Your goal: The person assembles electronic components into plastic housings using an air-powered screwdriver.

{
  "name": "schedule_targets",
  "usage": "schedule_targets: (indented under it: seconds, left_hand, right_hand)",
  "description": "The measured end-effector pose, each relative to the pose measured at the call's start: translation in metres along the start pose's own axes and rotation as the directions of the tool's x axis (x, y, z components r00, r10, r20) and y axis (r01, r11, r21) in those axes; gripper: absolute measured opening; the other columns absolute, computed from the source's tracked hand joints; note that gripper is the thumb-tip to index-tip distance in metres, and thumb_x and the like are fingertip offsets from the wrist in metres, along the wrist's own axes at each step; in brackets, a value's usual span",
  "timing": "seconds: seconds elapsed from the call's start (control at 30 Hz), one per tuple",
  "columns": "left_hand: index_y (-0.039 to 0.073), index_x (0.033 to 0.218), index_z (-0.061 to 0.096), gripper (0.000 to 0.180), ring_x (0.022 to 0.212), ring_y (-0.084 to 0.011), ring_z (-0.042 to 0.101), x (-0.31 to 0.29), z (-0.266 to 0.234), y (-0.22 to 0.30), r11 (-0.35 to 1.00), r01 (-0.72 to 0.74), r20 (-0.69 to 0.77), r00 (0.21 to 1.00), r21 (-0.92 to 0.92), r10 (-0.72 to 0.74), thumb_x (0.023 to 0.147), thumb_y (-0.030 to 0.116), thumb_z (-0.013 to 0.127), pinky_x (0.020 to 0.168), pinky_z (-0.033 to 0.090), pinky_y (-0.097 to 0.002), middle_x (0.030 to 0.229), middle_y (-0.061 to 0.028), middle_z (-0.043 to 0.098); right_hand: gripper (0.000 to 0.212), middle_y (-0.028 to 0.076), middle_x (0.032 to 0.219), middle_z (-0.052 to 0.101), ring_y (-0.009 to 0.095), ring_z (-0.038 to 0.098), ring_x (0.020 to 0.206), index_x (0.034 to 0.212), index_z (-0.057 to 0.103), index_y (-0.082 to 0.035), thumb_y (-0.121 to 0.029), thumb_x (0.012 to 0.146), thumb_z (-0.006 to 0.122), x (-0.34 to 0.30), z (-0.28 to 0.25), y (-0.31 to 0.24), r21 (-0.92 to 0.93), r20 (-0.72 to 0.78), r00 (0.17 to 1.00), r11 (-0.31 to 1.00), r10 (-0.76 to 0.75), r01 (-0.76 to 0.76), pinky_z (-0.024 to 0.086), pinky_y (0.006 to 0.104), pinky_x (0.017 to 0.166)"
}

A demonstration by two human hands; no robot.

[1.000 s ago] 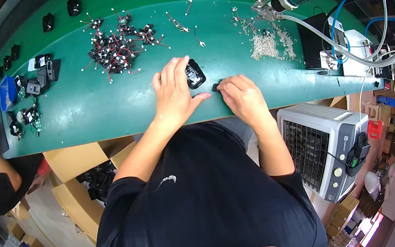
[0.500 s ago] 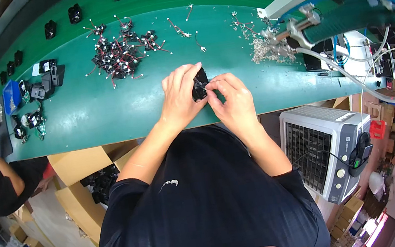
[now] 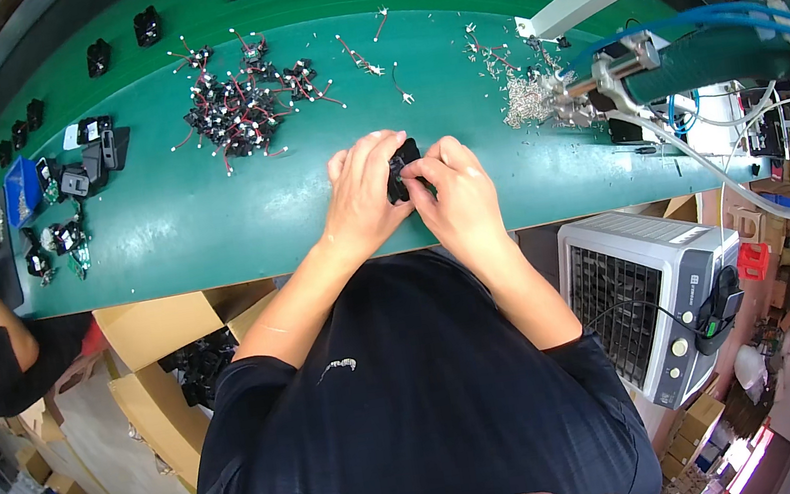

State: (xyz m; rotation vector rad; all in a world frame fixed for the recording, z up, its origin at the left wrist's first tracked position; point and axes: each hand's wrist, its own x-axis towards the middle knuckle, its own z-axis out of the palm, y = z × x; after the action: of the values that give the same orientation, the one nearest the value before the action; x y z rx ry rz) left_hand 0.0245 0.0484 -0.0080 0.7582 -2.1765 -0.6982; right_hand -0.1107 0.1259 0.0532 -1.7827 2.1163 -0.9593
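Observation:
Near the front edge of the green workbench (image 3: pixel 242 238), my left hand (image 3: pixel 362 189) is closed around a small black plastic housing (image 3: pixel 403 167). My right hand (image 3: pixel 452 188) reaches over the housing's right side, thumb and forefinger pinched together at its inner face. Whatever those fingertips pinch is too small or hidden to make out. Beyond my hands lies a heap of black parts with red wires and white plugs (image 3: pixel 235 113). A few loose red-and-black wire leads (image 3: pixel 360 58) rest to the right of the heap.
Small silver screws (image 3: pixel 528 99) are scattered at the right, beside a jointed metal arm (image 3: pixel 619 79) with blue hoses. A blue bin (image 3: pixel 22 190) and black device parts (image 3: pixel 86 169) stand left. Black units line the green strip behind. An air cooler (image 3: pixel 645 303) and an open carton (image 3: pixel 166 411) flank me.
My right hand has shifted slightly left and up, its fingertips now further over the black housing. The metal arm at the right has moved right. The co-worker at the far left has shifted slightly.

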Motion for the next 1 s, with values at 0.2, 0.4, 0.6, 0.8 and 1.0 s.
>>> schedule_targets:
  seconds: [0.2, 0.4, 0.6, 0.8, 1.0]
  left_hand:
    - [0.011, 0.140, 0.053, 0.083, 0.125, -0.0286, 0.059, 0.001, -0.002, 0.000, 0.999, -0.003, -0.026, 1.000, -0.048, 0.002, 0.066, 0.010, 0.090, 0.100, 0.039, -0.0464, 0.132, -0.0092, 0.060]
    - [0.010, 0.138, 0.054, 0.082, 0.123, -0.0289, 0.060, 0.001, -0.001, -0.003, 0.997, -0.017, -0.053, 0.998, -0.075, 0.013, 0.065, 0.009, 0.090, 0.100, 0.040, -0.0456, 0.130, -0.0093, 0.061]
    - [0.009, 0.134, 0.058, 0.078, 0.124, -0.0325, 0.060, 0.000, -0.003, -0.009, 0.994, 0.017, -0.030, 0.999, -0.112, -0.021, 0.064, 0.009, 0.092, 0.103, 0.043, -0.0445, 0.130, -0.0114, 0.064]
    - [0.010, 0.136, 0.056, 0.079, 0.125, -0.0307, 0.060, 0.004, -0.009, -0.003, 0.995, 0.027, 0.056, 0.998, -0.092, -0.022, 0.066, 0.012, 0.091, 0.102, 0.042, -0.0452, 0.129, -0.0106, 0.062]
    - [0.010, 0.139, 0.056, 0.084, 0.129, -0.0311, 0.057, 0.009, -0.019, -0.005, 0.977, 0.052, 0.153, 0.988, -0.206, -0.021, 0.067, 0.027, 0.096, 0.107, 0.040, -0.0447, 0.132, -0.0119, 0.061]
  right_hand:
    - [0.015, 0.008, 0.092, 0.059, 0.031, 0.062, 0.088, 0.094, 0.074, -0.007, -0.005, 0.080, 0.078, 0.001, 0.001, 0.000, -0.041, 0.035, 0.999, 0.999, 0.016, -0.015, 0.053, 0.0444, 0.076]
    - [0.011, 0.007, 0.091, 0.060, 0.030, 0.062, 0.086, 0.090, 0.076, -0.007, -0.006, 0.079, 0.078, 0.002, -0.001, -0.004, -0.093, 0.036, 0.999, 0.996, -0.002, 0.005, 0.053, 0.0432, 0.076]
    - [0.006, 0.008, 0.090, 0.061, 0.029, 0.063, 0.087, 0.087, 0.076, -0.008, -0.007, 0.081, 0.075, 0.007, 0.006, -0.001, -0.169, 0.108, 0.992, 0.982, -0.064, 0.082, 0.053, 0.0431, 0.077]
    - [0.007, 0.010, 0.090, 0.064, 0.032, 0.065, 0.090, 0.090, 0.077, -0.007, -0.008, 0.084, 0.075, 0.014, -0.015, 0.004, -0.060, 0.213, 0.973, 0.992, -0.094, 0.109, 0.054, 0.0462, 0.080]
    - [0.043, 0.019, 0.126, 0.063, 0.023, 0.065, 0.104, 0.140, 0.053, 0.004, -0.009, 0.101, 0.067, 0.043, -0.127, -0.018, -0.129, -0.708, 0.655, 0.960, -0.265, 0.248, 0.054, 0.0369, 0.089]
